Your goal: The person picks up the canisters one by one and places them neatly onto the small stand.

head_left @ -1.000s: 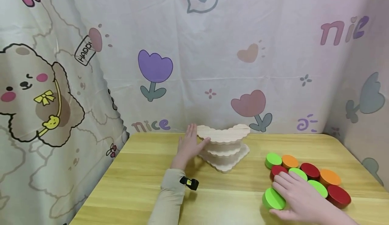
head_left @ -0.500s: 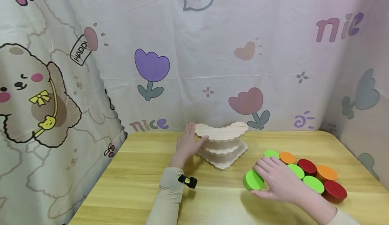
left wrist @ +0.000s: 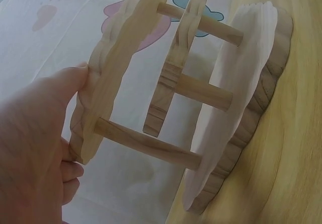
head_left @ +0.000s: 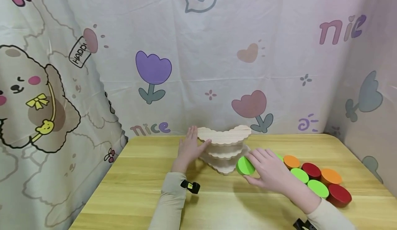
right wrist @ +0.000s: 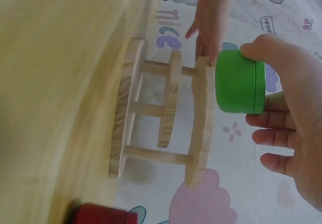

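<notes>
A three-tiered pale wooden stand (head_left: 224, 136) with scalloped edges and round posts stands at the table's back. At its left end, my left hand (head_left: 188, 148) holds the top tier, thumb on the front edge. In the left wrist view, the thumb and the curled fingers of that hand (left wrist: 37, 133) meet the tier's edge. A small green round box (head_left: 245, 166), tilted and raised over the table, is gripped between thumb and fingers of my right hand (head_left: 268, 169). The right wrist view shows a seam round the green box (right wrist: 235, 82), close to the stand's top tier (right wrist: 200, 123).
Several more round boxes stand grouped on the right of the wooden table (head_left: 136, 188): orange (head_left: 330, 177), dark red (head_left: 339, 195) and green (head_left: 317, 188). My right hand partly covers the group. A printed curtain (head_left: 192, 50) hangs close behind the table.
My right hand has lifted the green box away from the group and carried it left and back, near the stand's right side. The left hand stays at the stand.
</notes>
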Available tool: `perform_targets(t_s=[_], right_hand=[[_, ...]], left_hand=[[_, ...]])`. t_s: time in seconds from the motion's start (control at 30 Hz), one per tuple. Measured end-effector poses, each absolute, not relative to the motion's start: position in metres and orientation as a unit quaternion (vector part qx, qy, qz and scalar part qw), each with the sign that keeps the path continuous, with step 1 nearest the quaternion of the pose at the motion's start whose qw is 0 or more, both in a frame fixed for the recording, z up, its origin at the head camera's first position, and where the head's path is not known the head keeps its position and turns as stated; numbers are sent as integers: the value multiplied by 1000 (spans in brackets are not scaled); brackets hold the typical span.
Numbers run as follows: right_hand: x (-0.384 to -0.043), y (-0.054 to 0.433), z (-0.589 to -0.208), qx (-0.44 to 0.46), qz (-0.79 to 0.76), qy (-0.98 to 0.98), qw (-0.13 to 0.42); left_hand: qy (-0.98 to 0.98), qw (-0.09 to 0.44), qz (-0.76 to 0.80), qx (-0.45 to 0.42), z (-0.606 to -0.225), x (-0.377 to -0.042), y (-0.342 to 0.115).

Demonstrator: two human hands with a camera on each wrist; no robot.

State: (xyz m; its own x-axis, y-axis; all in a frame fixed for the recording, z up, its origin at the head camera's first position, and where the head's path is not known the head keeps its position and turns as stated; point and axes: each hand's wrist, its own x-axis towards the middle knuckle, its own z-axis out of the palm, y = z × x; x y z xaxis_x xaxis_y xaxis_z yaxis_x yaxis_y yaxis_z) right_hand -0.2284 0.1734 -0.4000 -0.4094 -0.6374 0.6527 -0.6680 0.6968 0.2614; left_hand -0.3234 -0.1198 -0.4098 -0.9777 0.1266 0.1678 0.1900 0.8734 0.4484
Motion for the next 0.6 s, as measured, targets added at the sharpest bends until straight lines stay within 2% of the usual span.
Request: perform_targets(t_s=[0.23, 0.6], right_hand=[[-240, 161, -394, 370, 33, -848, 377], [-262, 141, -379, 366, 72, -833, 408]], left_hand=[[-965, 72, -236, -83, -411, -325, -121], [-968, 66, -225, -85, -407, -323, -122]])
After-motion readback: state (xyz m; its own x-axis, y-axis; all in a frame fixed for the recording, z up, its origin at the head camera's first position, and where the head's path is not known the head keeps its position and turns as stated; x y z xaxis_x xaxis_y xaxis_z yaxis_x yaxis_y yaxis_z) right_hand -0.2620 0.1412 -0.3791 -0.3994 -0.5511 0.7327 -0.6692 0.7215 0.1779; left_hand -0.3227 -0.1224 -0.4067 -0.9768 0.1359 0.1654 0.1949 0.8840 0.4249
